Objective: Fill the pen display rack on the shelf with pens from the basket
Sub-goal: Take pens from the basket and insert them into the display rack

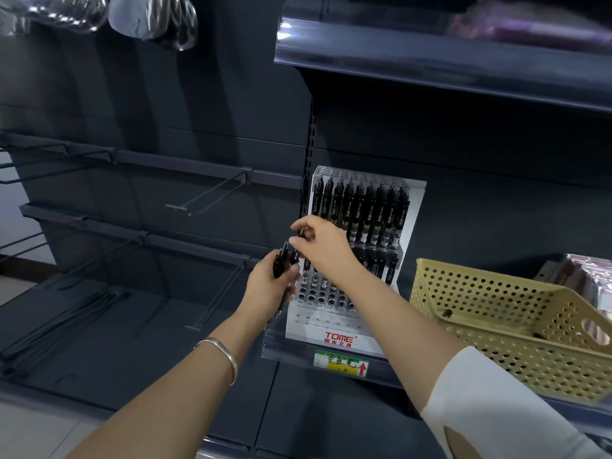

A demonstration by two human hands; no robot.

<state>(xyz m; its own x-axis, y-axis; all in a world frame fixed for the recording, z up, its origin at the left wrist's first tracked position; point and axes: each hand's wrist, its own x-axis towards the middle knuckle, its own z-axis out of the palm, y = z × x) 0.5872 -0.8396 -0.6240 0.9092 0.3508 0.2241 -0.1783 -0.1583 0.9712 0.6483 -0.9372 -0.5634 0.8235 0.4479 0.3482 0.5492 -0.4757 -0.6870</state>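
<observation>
– Pens, bundle [280, 260]: left hand [266, 286] curled round a fistful of black ones, at 9 o'clock of the rack [337, 337], clicker ends up toward 12.
– And the separate one?
– Single pen [295, 251], just at 1 o'clock of the bundle. Right hand [323, 246] pinches its top end, thumb and forefinger closed on it, other fingers loosely bent. Long axis near upright, top leaning to 1 o'clock, tip toward 7. Lower end lost among the bundle; cannot tell if it is clear of it.
– Where should it go?
– Judgement: the open holes [318, 296] in the lower tier, at 5 o'clock of the right fingertips, near. Top tier looks full, lower tier part filled toward its right. Right hand is the nearer one; a short carry to 5 o'clock, tip first, axis held upright.
– Basket?
– Basket [496, 313] at 3 o'clock of the rack, same shelf, just beside it. Its contents mostly hidden.
</observation>
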